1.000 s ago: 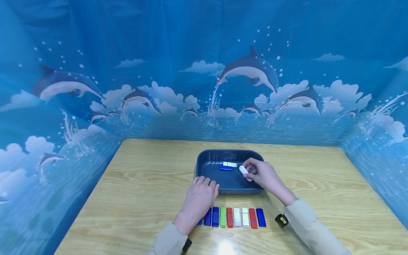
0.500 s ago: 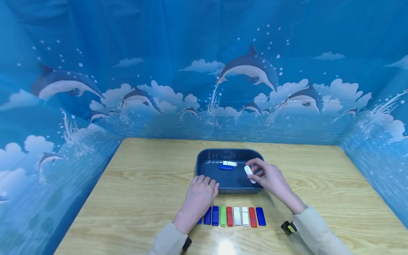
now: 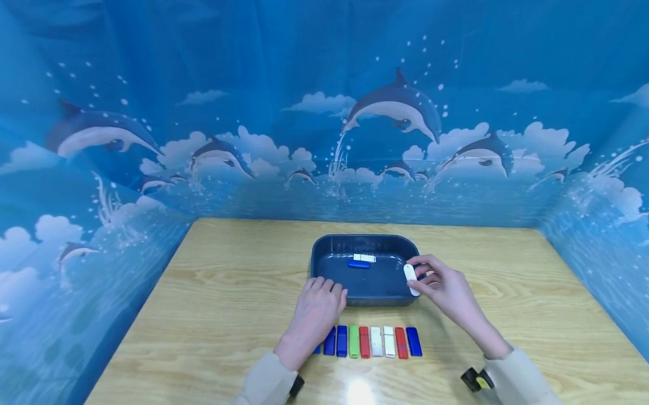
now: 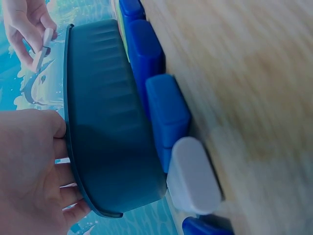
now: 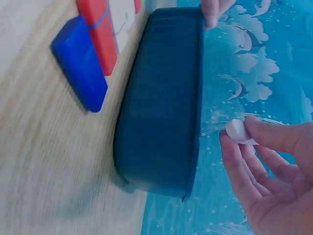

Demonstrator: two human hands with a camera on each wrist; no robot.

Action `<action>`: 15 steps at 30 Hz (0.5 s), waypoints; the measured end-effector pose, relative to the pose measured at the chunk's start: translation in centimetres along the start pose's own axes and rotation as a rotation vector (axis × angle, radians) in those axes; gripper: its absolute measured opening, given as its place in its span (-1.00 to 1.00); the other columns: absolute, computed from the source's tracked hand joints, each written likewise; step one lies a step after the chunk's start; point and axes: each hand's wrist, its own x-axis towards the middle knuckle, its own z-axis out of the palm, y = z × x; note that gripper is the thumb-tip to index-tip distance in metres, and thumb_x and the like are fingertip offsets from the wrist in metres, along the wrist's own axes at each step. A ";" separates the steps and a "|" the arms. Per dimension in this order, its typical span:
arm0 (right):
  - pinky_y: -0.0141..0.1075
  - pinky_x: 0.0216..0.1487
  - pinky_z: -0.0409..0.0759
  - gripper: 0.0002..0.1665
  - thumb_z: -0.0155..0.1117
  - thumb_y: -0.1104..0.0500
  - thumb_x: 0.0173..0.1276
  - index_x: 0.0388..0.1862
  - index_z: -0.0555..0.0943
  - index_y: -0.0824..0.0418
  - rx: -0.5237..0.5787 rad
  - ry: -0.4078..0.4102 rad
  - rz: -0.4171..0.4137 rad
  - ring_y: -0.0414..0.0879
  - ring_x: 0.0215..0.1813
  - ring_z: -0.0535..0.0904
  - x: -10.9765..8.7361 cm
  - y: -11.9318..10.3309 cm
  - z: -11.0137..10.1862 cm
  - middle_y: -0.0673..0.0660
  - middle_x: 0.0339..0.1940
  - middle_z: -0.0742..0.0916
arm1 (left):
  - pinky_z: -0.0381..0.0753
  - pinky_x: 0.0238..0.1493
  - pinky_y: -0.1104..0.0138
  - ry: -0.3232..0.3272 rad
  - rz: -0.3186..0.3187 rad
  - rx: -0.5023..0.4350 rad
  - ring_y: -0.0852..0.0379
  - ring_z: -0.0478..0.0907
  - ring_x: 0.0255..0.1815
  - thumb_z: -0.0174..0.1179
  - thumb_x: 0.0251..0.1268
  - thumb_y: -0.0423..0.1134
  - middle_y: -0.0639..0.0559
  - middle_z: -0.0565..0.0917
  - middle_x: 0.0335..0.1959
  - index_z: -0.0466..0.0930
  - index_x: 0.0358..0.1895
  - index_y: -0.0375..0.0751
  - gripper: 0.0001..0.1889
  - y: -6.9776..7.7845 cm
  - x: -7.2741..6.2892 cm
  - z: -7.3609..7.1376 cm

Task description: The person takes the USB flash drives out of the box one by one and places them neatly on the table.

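My right hand (image 3: 453, 290) pinches a white USB flash drive (image 3: 410, 279) between thumb and fingers, above the right side of a dark blue plastic tray (image 3: 360, 293). In the right wrist view the drive (image 5: 237, 131) shows end-on at the fingertips, past the tray's rim. My left hand (image 3: 320, 307) holds the tray's rim at its front left corner, fingers bent at the edge. Inside the tray lie a white flash drive (image 3: 364, 258) and a blue flash drive (image 3: 358, 264), side by side.
A row of flash drives lies before the tray, including a green one (image 3: 354, 341), a red one (image 3: 401, 343) and a blue one (image 3: 413, 341). My left arm covers the row's left end, where a white drive (image 4: 195, 176) shows in the left wrist view. A dolphin-print curtain (image 3: 321, 107) surrounds the table (image 3: 225, 277).
My right hand has moved to the right with the white flash drive, from over the tray's inside to its right edge. My left hand stays at the rim.
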 end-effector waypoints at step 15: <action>-0.33 -0.34 0.71 -0.49 0.46 0.39 0.23 0.18 0.60 0.25 0.050 -0.006 0.015 -0.18 -0.34 0.73 -3.1 1.0 -0.6 0.19 -0.16 0.73 | 0.60 0.13 0.15 0.012 0.005 0.005 0.06 0.67 -0.14 0.11 0.53 -0.07 0.05 0.75 -0.32 0.73 -0.22 -0.11 -0.73 0.0 -0.1 -0.1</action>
